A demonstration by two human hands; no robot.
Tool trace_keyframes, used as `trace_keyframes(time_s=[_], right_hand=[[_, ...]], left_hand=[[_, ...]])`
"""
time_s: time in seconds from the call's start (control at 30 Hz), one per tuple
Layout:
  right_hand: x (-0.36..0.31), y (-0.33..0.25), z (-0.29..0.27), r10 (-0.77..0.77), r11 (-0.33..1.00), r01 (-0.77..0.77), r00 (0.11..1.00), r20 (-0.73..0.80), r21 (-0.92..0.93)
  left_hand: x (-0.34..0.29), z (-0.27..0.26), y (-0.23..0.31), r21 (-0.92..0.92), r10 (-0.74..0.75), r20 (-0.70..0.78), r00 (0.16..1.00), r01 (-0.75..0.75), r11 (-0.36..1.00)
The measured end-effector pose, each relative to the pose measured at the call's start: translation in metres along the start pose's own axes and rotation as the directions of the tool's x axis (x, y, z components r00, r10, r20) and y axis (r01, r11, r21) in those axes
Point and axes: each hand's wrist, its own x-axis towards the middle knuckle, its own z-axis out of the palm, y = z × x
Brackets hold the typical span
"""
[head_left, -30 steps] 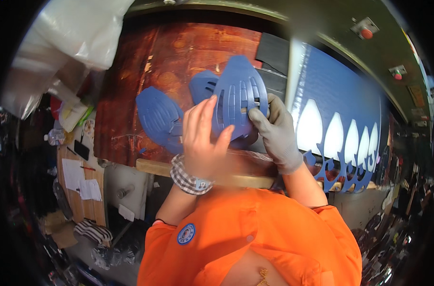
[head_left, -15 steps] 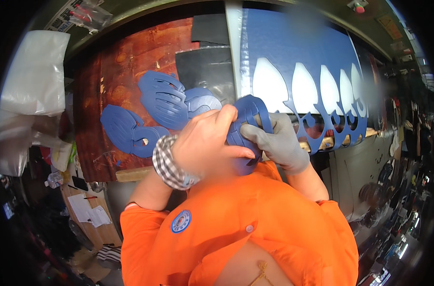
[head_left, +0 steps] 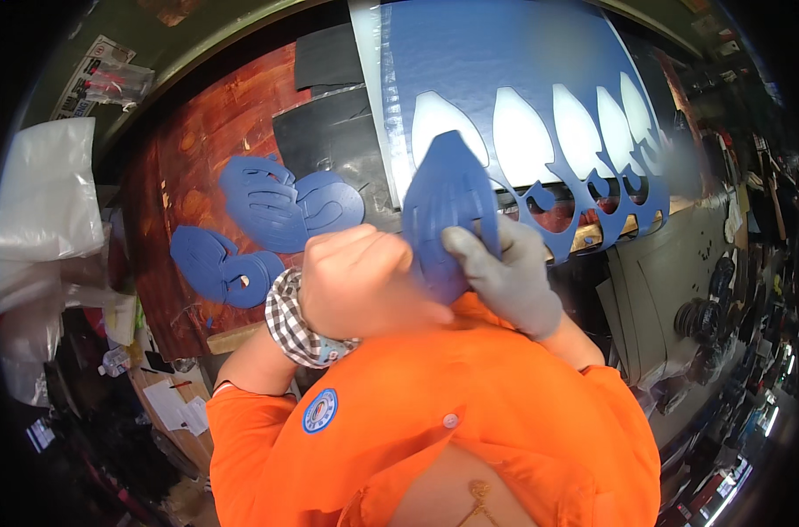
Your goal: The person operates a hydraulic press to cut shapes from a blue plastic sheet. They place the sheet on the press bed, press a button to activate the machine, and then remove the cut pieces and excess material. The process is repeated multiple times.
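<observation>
In front of my chest is a blue leaf-shaped cut-out piece [head_left: 443, 198] with long slits, its pointed end facing away from me. My right hand [head_left: 513, 277], in a grey glove, grips it along the right side, thumb on its face. My bare left hand [head_left: 355, 277] is curled at the piece's lower left edge; its thumb is smeared, and whatever the fingers hold is hidden. Left of my hands, more blue slit cut-outs lie in a larger stack [head_left: 263, 206] and a smaller stack [head_left: 202, 259], with rounded, curled blue parts [head_left: 333, 202] beside them.
The red-brown wooden table [head_left: 197, 132] carries black sheets [head_left: 329, 132]. At the right lies a large blue sheet [head_left: 478, 53] with leaf-shaped cut-outs showing white beneath; its cut edge overhangs the table. Clear plastic bags [head_left: 48, 193] hang at far left, above papers [head_left: 171, 404] on a side surface.
The blue piece has flattened out from a bent shape, and its tip now points away. My left hand has come off its upper part and moved down to the left. The view has shifted.
</observation>
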Motion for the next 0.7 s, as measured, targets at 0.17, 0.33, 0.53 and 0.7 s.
trace_keyframes(time_s=[0.17,0.33,0.53,0.7], right_hand=[[-0.004,0.012,0.000,-0.031,0.997,0.024,0.994,0.107,0.067],[-0.013,0.018,-0.001,-0.014,0.981,-0.017,0.987,0.159,0.195],[-0.022,0.020,-0.001,0.093,0.925,-0.094,0.995,0.020,0.369],[-0.022,0.019,-0.001,-0.003,0.985,-0.010,0.997,0.076,0.170]], left_hand=[[0.003,0.007,0.005,0.108,-0.009,0.216,0.976,-0.014,0.994],[-0.003,0.009,0.006,-0.048,0.119,0.304,0.945,-0.110,0.993],[0.001,-0.029,0.017,-0.767,-0.482,-0.187,0.856,0.179,0.616],[-0.006,0.000,0.007,0.129,-0.115,0.148,0.982,0.096,0.987]])
